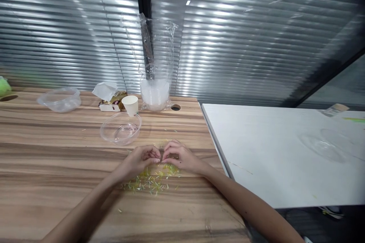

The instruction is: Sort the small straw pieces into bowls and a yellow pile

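Shreds (154, 186): judged light, bendable.
Best taken mid-length. Left hand (140, 159), right hand (186, 160): fingertips pinched; held item cannot be discerned.

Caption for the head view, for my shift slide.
Two bare hands pinch close together above scattered yellow-green shreds on a wood-grain table, clear bowl just beyond.
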Available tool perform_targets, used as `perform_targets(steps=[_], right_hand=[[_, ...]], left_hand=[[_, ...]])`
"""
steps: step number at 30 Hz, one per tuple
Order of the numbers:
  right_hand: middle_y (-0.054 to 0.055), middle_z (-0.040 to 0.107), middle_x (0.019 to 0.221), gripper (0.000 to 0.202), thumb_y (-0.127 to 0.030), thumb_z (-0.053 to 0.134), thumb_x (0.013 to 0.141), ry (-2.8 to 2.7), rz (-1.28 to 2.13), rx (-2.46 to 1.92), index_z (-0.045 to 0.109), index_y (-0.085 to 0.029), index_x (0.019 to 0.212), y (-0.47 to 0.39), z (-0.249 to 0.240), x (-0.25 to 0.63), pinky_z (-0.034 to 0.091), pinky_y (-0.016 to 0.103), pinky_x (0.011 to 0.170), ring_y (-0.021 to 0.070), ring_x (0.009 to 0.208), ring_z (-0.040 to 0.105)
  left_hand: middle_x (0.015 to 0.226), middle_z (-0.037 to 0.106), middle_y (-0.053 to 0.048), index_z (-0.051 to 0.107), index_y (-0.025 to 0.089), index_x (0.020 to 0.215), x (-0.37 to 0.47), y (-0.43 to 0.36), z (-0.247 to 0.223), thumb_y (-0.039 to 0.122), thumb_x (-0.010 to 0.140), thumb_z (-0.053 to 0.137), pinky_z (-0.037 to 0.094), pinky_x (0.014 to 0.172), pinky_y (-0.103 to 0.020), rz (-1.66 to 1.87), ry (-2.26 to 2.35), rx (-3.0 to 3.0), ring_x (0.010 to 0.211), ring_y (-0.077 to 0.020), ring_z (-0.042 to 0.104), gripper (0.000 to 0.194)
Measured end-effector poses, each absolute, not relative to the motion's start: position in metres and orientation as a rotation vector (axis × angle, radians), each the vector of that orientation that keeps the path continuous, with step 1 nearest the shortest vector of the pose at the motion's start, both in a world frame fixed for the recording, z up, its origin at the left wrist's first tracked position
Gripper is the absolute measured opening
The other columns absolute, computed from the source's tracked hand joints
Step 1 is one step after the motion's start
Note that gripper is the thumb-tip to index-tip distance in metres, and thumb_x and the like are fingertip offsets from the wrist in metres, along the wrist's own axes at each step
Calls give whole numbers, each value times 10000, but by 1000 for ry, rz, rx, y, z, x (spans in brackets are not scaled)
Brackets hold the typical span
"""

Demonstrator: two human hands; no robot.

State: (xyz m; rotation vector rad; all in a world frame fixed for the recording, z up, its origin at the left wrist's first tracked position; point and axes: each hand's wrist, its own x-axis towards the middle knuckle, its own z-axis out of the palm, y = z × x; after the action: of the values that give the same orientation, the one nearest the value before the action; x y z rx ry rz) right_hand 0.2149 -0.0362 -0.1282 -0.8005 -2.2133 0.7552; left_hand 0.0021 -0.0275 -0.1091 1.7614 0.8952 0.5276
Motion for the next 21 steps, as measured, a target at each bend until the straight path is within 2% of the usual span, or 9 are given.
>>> perform_targets(steps=[11,16,21], right_hand=[[42,607,852,75,-230,672,859,-2134,534,-731,682,-168,818,-35,-133,214,471,300,766,161,830,560],[53,605,858,106,-249,644,881,-2156,437,-722,670,-164,823,-37,-132,214,469,298,732,165,811,552],[55,614,851,148,-265,593,917,-2153,413,-716,658,-167,828,-39,-129,212,463,299,736,164,801,552]], left_hand=[[801,689,-46,626,146,884,11,-30,-116,479,723,705,480,787,-334,578,883,1464,771,-181,637,378],[858,705,-67,667,144,863,11,-31,-113,498,722,693,487,807,-358,595,932,1544,813,-205,644,382],[814,708,-61,695,145,834,12,-32,-109,475,709,717,501,812,-352,633,947,1539,799,-198,649,353]])
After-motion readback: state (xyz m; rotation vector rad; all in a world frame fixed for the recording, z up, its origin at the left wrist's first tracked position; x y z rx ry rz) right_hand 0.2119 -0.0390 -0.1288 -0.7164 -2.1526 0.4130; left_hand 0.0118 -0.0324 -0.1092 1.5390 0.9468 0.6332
